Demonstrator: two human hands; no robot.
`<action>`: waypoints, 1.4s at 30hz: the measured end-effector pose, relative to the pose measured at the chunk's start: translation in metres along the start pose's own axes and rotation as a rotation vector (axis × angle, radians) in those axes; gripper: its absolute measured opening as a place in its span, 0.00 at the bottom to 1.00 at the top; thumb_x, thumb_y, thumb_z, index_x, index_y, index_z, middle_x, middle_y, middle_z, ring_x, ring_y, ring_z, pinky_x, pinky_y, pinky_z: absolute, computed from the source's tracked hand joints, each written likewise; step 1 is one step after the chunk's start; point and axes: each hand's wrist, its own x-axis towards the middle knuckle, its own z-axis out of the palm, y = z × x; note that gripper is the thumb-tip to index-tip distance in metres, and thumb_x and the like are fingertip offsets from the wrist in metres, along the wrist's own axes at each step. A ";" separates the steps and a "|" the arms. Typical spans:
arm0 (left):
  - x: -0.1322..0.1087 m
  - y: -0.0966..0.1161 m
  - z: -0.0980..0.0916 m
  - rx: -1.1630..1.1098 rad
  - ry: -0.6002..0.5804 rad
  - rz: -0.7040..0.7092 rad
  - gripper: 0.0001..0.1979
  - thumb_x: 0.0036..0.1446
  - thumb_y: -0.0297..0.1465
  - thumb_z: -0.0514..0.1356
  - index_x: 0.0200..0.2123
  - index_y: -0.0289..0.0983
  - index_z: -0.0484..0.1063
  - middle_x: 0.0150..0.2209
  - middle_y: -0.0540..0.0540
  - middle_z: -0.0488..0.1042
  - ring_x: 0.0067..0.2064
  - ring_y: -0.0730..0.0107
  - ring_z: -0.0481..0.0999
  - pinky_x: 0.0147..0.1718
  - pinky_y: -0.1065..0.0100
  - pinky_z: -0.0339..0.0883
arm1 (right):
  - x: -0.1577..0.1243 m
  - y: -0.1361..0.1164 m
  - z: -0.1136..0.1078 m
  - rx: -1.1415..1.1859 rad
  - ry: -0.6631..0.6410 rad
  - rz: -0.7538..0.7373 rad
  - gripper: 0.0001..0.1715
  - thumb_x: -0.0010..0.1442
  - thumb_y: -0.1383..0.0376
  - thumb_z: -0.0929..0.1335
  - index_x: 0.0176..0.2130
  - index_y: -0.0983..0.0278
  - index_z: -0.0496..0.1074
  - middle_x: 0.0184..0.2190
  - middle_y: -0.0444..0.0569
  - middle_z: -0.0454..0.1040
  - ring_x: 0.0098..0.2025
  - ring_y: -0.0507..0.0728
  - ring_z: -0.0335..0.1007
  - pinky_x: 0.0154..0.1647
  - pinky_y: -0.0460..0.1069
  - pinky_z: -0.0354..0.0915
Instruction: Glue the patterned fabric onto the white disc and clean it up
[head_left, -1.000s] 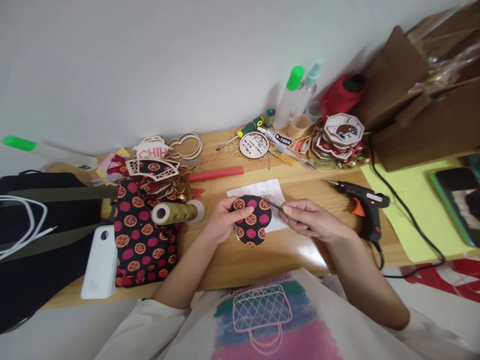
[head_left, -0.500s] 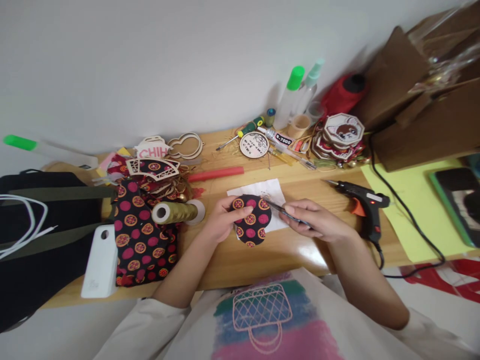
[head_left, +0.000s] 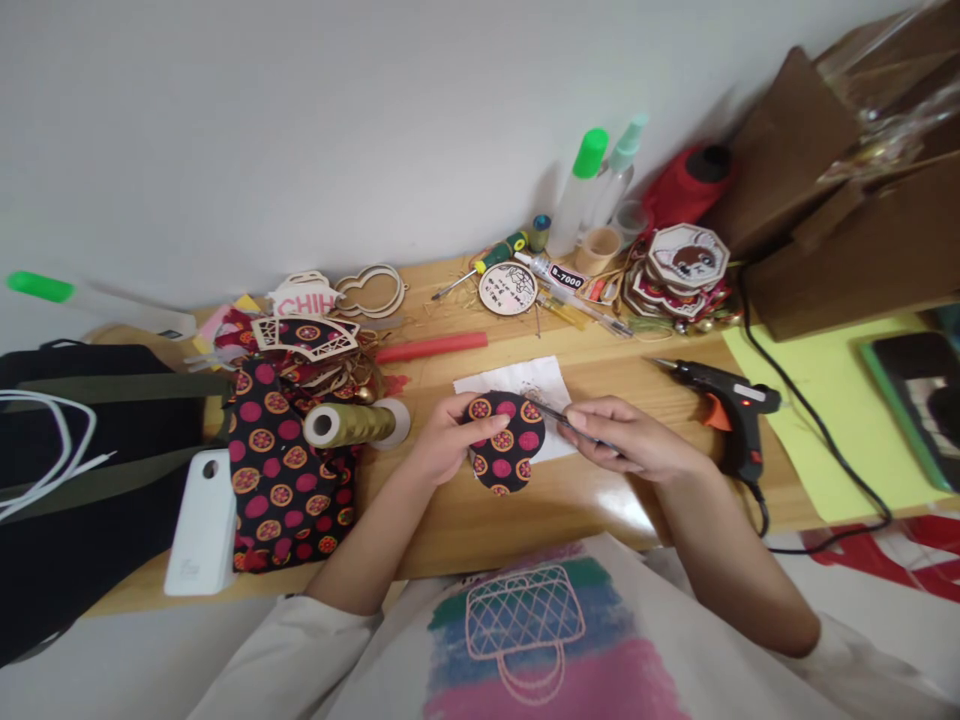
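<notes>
My left hand (head_left: 450,440) pinches a gourd-shaped piece of black fabric (head_left: 504,470) with a pink and orange circle pattern, thumb on top. In my right hand (head_left: 630,438) is a pair of slim dark tweezers (head_left: 592,436), fingers closed round it. The tweezers' tip meets the upper right edge of the fabric piece; whether it grips the edge I cannot tell. Under both lies a white sheet of paper (head_left: 551,378) with small dark bits on it.
A hot glue gun (head_left: 731,410) with a black cord lies at right. On the left are matching patterned cloth (head_left: 262,490), a thread spool (head_left: 352,424) and a white power bank (head_left: 199,525). Behind stand a green-capped bottle (head_left: 577,200), a screwdriver (head_left: 499,255) and wooden ornaments (head_left: 686,262).
The fabric piece has turned and shifted very slightly in my left hand. The tweezers stay at its upper right edge, with only a small move of my right hand.
</notes>
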 end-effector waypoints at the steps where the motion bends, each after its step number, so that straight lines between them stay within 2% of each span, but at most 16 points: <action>1: 0.000 0.000 0.000 0.004 0.009 -0.004 0.14 0.33 0.33 0.73 0.25 0.33 0.78 0.25 0.48 0.78 0.25 0.74 0.73 0.28 0.72 0.67 | 0.000 0.000 0.000 0.001 0.003 -0.003 0.22 0.58 0.51 0.66 0.25 0.65 0.63 0.14 0.34 0.48 0.15 0.43 0.35 0.12 0.41 0.33; 8: 0.000 -0.001 -0.001 0.003 0.047 0.008 0.16 0.31 0.35 0.74 0.25 0.33 0.77 0.24 0.48 0.78 0.25 0.73 0.73 0.28 0.71 0.67 | -0.003 -0.006 0.000 0.010 0.005 0.000 0.22 0.57 0.50 0.66 0.27 0.65 0.65 0.13 0.33 0.48 0.13 0.42 0.33 0.10 0.41 0.30; 42: 0.001 -0.005 -0.003 0.054 0.031 -0.013 0.17 0.32 0.34 0.73 0.27 0.31 0.77 0.25 0.48 0.77 0.26 0.72 0.74 0.29 0.71 0.66 | -0.002 -0.006 0.003 0.023 -0.015 0.041 0.23 0.55 0.49 0.67 0.28 0.67 0.65 0.14 0.33 0.47 0.14 0.42 0.33 0.10 0.40 0.30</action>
